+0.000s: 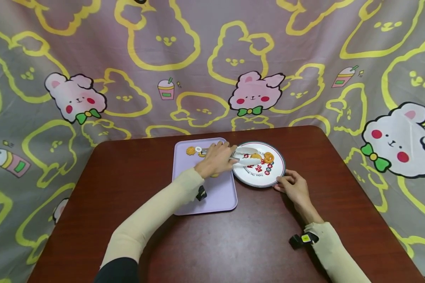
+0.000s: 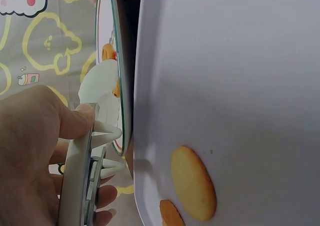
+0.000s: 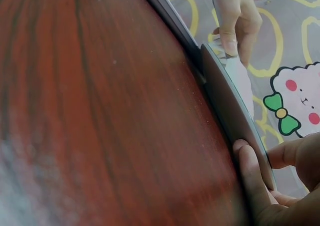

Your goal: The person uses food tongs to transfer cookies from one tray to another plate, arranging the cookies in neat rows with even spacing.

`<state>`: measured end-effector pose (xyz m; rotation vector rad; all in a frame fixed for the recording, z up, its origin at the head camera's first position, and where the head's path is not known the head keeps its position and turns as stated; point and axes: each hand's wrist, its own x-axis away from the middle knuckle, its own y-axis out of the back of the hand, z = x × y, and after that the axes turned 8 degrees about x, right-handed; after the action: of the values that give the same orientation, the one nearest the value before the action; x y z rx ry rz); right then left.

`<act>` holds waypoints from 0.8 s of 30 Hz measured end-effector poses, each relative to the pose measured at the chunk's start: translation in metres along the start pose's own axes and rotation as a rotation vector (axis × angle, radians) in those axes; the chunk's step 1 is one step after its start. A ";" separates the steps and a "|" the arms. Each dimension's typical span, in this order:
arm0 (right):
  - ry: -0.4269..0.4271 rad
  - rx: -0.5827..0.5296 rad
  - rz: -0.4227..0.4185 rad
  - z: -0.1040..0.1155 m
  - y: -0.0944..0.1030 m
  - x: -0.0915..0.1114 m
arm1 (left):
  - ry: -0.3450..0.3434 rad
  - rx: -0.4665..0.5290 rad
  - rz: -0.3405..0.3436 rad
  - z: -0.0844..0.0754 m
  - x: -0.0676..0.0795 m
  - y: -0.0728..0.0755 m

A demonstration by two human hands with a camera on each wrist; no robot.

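My left hand (image 1: pixel 217 158) grips metal tongs (image 2: pixel 80 171) with white heads, reaching from above the tray over the plate. The white tong heads (image 1: pixel 246 150) lie one each side of a small yellow biscuit (image 1: pixel 255 156); a pretzel-shaped biscuit (image 1: pixel 268 158) is just beyond on the white printed plate (image 1: pixel 248 180). With thumb and fingers, my right hand (image 1: pixel 294 188) pinches the near right rim of that plate. Under my left hand is the lilac tray (image 1: pixel 205 202), holding a swirled cookie (image 1: pixel 191 150) and an oval biscuit (image 2: pixel 194 183), partly hidden in the head view.
The tray's right edge is right beside the plate, which overlaps it in this view. Both are on a dark brown wooden table (image 1: pixel 134 177). A patterned curtain (image 1: pixel 198 47) hangs behind the table and around its sides.
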<state>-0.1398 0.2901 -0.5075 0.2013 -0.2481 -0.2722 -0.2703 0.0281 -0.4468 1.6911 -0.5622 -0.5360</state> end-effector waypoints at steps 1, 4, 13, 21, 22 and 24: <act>0.001 -0.001 0.000 0.000 0.000 0.000 | -0.002 -0.002 0.000 -0.001 -0.001 0.000; -0.002 -0.007 0.004 -0.001 0.000 -0.001 | -0.002 0.000 0.003 -0.002 -0.003 -0.002; -0.002 -0.020 0.008 -0.001 0.001 -0.001 | 0.000 0.015 0.009 -0.002 -0.004 -0.003; 0.006 -0.004 0.003 0.001 -0.001 0.000 | 0.016 0.033 0.027 -0.001 0.000 0.000; 0.004 -0.003 0.003 0.000 -0.001 0.001 | 0.017 0.035 0.028 -0.001 0.000 0.000; 0.000 0.002 0.001 0.000 0.000 0.001 | 0.017 0.042 0.029 -0.001 0.001 0.000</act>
<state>-0.1389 0.2898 -0.5073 0.2029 -0.2481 -0.2714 -0.2689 0.0278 -0.4472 1.7232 -0.5892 -0.4917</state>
